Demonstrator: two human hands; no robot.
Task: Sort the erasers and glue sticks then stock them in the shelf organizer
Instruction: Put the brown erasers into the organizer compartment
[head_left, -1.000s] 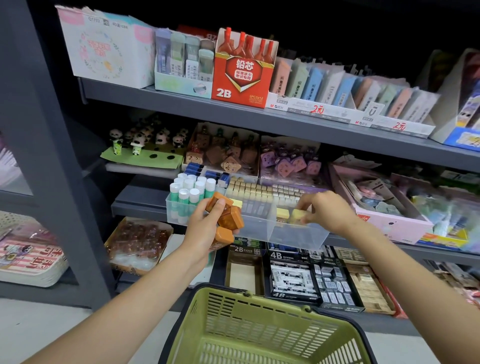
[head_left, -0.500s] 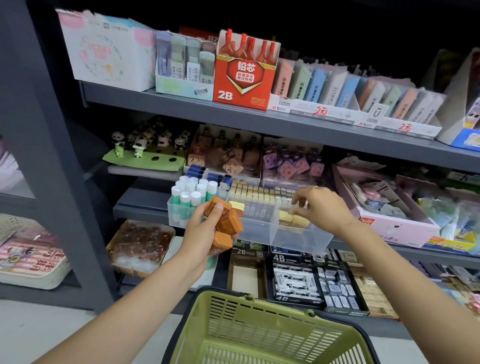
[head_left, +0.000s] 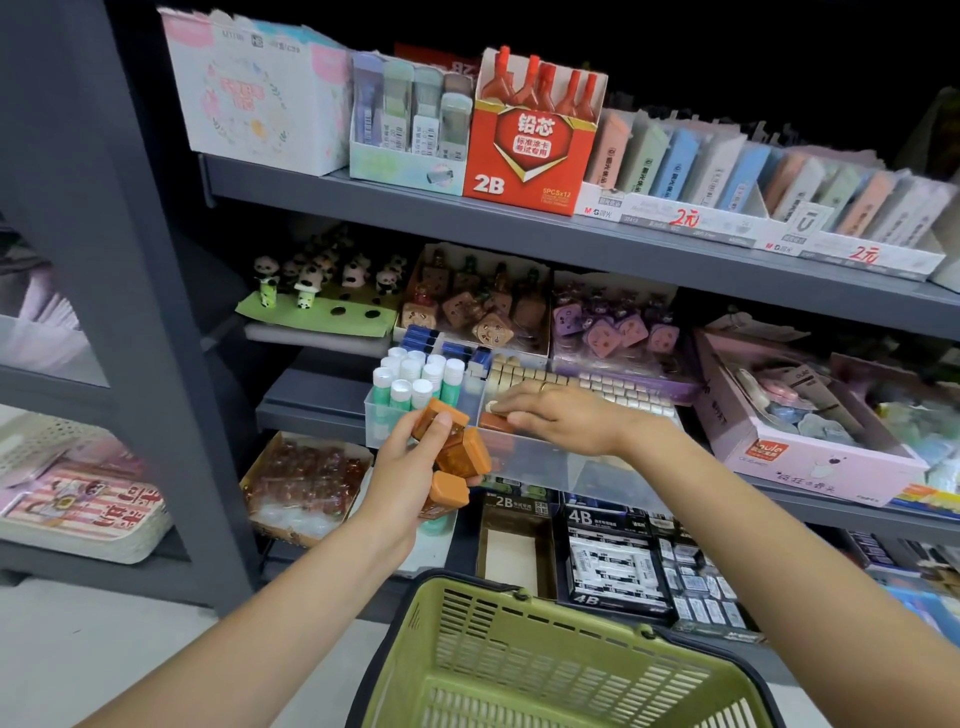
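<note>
Orange erasers (head_left: 453, 451), light and rigid, are being clutched in the left hand (head_left: 410, 467) while one (head_left: 496, 422) is being pinched by its sides into the clear organizer (head_left: 524, 457) by the right hand (head_left: 566, 418).

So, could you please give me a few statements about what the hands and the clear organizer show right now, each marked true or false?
1. The left hand holds several orange erasers. True.
2. The right hand is inside the green basket. False: it reaches into the clear organizer.
3. Glue sticks stand in the organizer's left compartment. True.
4. The red box reads 4B. False: it reads 2B.
</note>
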